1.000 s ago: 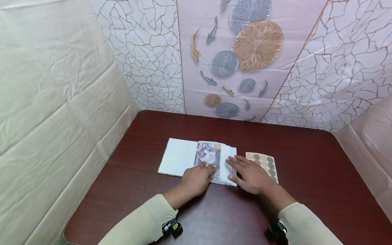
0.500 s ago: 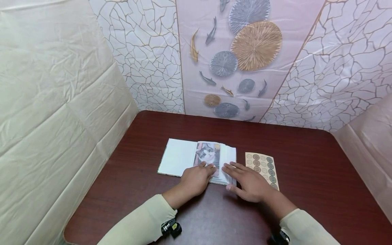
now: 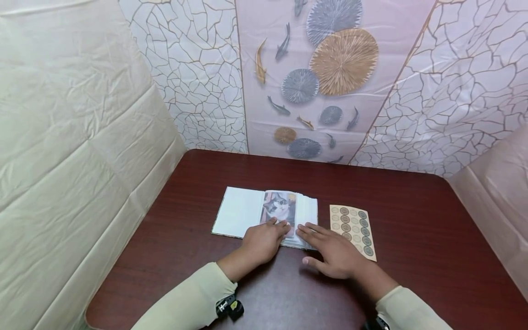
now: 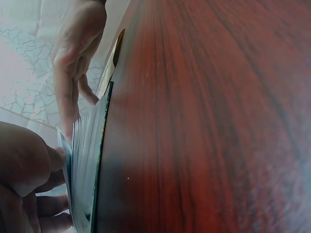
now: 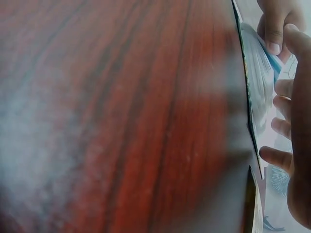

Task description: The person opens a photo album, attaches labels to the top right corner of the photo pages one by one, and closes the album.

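An album [image 3: 237, 213] lies spread on the table, its white inside cover to the left and a thick stack of pages to the right. On the top page is a cat photo [image 3: 277, 206]. My left hand [image 3: 261, 240] rests its fingers over the photo's lower part, thumb near the bottom edge. The right hand [image 3: 336, 252] lays extended fingers on the right-hand pages, with the thumb spread away from them. Seen from the left wrist, the stacked pages [image 4: 87, 160] stand fanned above the dark cover. The right wrist view shows both hands beside the page edges [image 5: 260, 73].
A beige sticker sheet [image 3: 360, 229] with round brown and cream stickers lies right of the album, partly behind the right hand. The dark red table [image 3: 198, 284] meets patterned cloth [image 3: 206, 91] at its back edge. Pale cloth [image 3: 82, 183] hangs along the left side.
My right hand has slid toward me and slightly left across the pages, uncovering more of the sticker sheet. The left hand stays on the photo.
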Available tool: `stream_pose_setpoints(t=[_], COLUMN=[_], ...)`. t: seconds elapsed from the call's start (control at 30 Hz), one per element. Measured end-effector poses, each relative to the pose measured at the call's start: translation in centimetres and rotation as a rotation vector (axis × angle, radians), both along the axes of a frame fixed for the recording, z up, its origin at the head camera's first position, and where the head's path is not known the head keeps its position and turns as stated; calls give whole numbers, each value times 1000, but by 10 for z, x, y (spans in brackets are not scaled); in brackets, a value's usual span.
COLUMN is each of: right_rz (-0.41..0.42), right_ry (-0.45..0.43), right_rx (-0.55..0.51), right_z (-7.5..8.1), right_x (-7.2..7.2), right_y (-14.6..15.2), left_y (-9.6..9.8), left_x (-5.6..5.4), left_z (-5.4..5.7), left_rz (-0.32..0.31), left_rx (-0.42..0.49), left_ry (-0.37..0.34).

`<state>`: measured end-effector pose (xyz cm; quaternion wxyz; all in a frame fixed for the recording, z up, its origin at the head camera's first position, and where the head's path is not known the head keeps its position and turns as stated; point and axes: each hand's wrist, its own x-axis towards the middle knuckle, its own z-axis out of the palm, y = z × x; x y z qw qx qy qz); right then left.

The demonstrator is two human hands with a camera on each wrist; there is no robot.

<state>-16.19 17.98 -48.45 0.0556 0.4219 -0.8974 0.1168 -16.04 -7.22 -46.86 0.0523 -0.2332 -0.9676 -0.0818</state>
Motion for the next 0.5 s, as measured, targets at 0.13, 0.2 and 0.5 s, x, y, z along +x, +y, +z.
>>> stream_pose_setpoints(t=[0.13, 0.2, 0.5], right_rz=[4, 6, 27], right_ry=[6, 11, 19], right_rx=[-4, -4, -4], right_z=[-1, -1, -1], right_x=[1, 2, 2], right_y=[1, 1, 1], left_y=[0, 0, -2], left_x=[0, 0, -1], left_z=[-1, -1, -4], left_rz=[5, 5, 1], left_rx=[16, 22, 48], left_ry=[-10, -9, 13])
